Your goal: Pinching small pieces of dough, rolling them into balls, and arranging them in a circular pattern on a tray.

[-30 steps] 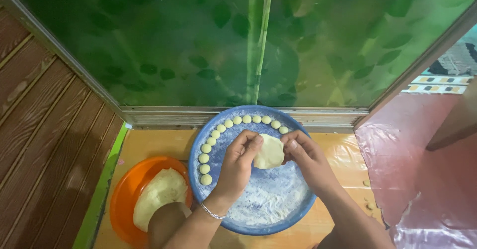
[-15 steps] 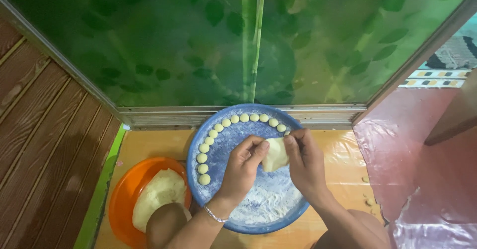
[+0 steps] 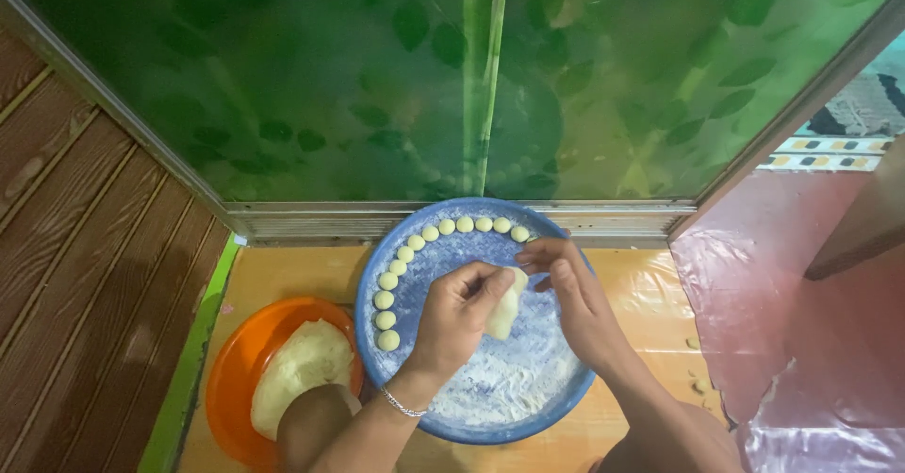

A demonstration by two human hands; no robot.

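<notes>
A pale lump of dough [image 3: 505, 309] is pinched between my left hand [image 3: 457, 317] and my right hand [image 3: 570, 298], both held over a round blue tray [image 3: 443, 416] dusted with white flour. Several small dough balls [image 3: 407, 254] sit in a curved row along the tray's far and left rim. My left wrist wears a thin silver bracelet [image 3: 403, 405]. An orange bowl [image 3: 236, 379] with a large mound of dough [image 3: 302, 369] stands left of the tray, partly hidden by my left knee.
The tray and bowl rest on a yellow mat [image 3: 283, 275]. A green leaf-patterned glass door [image 3: 452, 77] with a metal frame rises just behind. Wooden panelling [image 3: 85, 247] runs along the left, and red sheeting [image 3: 801, 331] covers the floor on the right.
The dough piece has gone from a flat round held in both hands to a narrower, folded lump, and my hands have shifted slightly toward the tray's middle.
</notes>
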